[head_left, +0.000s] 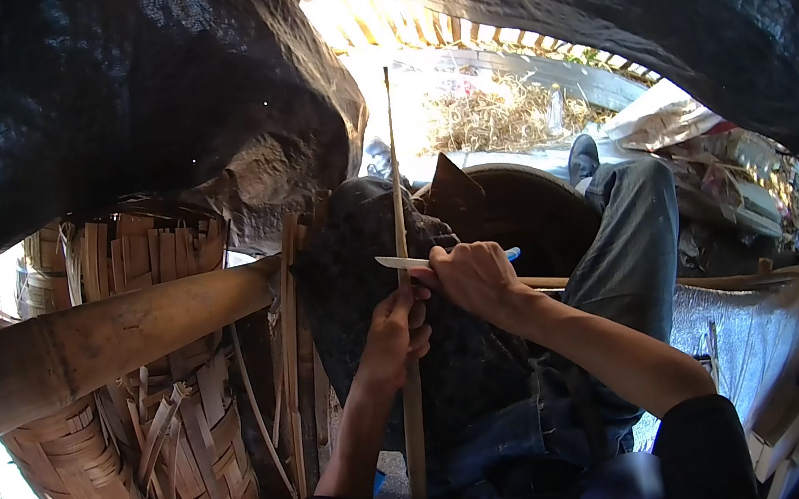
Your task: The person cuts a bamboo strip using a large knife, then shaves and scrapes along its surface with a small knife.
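Observation:
My left hand [398,332] is wrapped round a long, thin bamboo strip [399,211] that runs upright from my lap past my knees. In my right hand [474,278] is a knife [403,262], its pale blade lying across the strip just above my left hand. A bit of its blue handle shows beyond my right fist. Blade and strip appear to touch. The left thumb and fingers are close below the blade. Under both hands lies a dark cloth over my leg [349,246].
A thick bamboo pole [108,338] juts in from the left, before tall woven bamboo baskets [87,482]. Dark plastic sheeting [147,91] hangs overhead. Beyond my feet lies a heap of shavings [503,113]. A dark round container [525,208] sits between my legs. Cut bamboo pieces [793,400] are stacked at right.

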The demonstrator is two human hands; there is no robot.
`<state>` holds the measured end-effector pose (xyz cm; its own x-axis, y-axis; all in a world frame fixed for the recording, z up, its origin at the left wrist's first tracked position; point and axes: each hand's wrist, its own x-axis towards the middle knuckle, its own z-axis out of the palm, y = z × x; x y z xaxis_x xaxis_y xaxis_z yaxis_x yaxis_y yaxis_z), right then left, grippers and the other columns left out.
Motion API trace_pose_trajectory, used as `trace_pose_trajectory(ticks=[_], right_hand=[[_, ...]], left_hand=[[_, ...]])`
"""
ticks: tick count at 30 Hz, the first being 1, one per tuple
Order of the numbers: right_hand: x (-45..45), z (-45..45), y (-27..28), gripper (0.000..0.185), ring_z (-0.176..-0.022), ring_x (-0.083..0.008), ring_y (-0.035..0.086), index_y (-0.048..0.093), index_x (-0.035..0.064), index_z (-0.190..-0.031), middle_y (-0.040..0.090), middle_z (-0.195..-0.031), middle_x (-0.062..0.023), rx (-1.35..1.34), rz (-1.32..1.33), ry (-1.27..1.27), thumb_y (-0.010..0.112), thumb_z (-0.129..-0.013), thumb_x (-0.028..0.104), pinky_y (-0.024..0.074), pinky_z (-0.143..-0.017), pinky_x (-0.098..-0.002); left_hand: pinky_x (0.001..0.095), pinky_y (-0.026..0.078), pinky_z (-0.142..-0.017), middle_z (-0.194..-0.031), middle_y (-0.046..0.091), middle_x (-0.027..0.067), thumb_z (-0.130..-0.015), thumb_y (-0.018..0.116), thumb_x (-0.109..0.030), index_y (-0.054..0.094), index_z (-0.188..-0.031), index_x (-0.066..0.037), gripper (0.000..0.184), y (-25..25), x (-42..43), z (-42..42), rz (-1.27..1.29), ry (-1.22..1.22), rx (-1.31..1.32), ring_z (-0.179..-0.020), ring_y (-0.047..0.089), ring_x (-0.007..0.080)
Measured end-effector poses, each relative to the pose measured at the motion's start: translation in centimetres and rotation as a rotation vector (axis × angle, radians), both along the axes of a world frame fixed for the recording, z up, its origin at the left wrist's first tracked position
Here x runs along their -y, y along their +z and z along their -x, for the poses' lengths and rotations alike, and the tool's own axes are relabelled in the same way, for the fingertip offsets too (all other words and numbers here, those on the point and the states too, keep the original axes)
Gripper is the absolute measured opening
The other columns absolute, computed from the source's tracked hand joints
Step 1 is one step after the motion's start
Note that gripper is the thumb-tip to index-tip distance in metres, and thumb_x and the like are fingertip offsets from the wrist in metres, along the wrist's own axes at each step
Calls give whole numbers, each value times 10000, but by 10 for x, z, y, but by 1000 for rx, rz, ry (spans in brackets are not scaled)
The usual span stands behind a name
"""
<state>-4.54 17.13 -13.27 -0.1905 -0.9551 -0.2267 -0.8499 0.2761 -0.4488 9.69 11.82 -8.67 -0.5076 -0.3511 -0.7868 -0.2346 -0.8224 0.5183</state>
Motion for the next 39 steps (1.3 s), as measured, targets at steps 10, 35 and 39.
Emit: trace_pose_trajectory(ticks=[10, 35, 39], right_hand=[[13, -2, -5, 556, -535, -252, 651, 564, 58, -698, 615, -557, -122, -63, 9, 28, 352, -925, 518, 510, -451, -344], [22, 1, -13, 524, -548, -308, 634, 576, 42, -697, 590, -547, -154, -36, 87, -7, 408, -916, 488, 506, -492, -411], [19, 5, 3, 545, -559, -350, 620, 572, 18, -659, 578, -549, -176, 144, 121, -88, 432, -912, 481, 496, -518, -440]], left_hand=[[201, 179, -397, -594, 269, -81, -979, 351, -298, 499, -921, -119, 239, -2, 6, -3, -11, 29, 33, -431, 218, 25], [212, 198, -387, -611, 320, -69, -975, 352, -283, 489, -901, -124, 223, -4, 1, -7, -4, 47, 50, -420, 263, 29], [201, 174, -386, -585, 277, -85, -974, 348, -356, 472, -867, -143, 268, -3, 5, -5, -45, 20, -4, -414, 223, 20]])
